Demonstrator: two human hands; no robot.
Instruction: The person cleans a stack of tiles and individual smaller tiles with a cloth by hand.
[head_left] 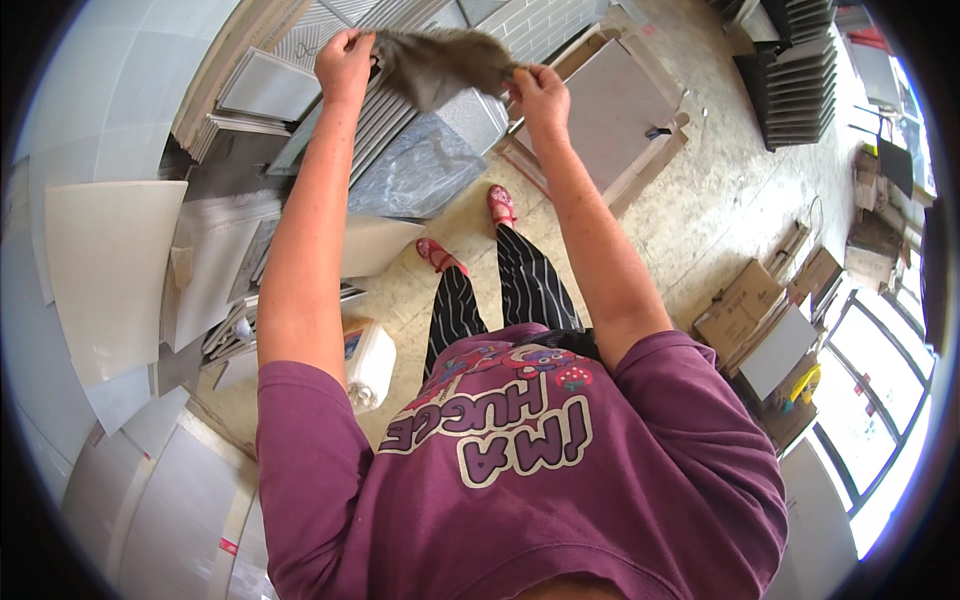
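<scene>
A dark grey-brown cloth (440,68) is stretched out in the air between my two hands, both arms reaching forward. My left hand (345,66) pinches its left end, and my right hand (541,97) grips the right end. The middle of the cloth looks slightly smeared by motion. Below and behind it stand stacked tiles (385,125) on edge. Near them lies a sheet of clear plastic wrap (415,165) over a slab.
Tile panels (110,270) lean along the left. A white jug (370,370) stands by my feet. A large flat slab (600,110) in cardboard lies ahead on the floor. Cardboard boxes (740,305) sit at the right, and a dark tile rack (795,90) stands far right.
</scene>
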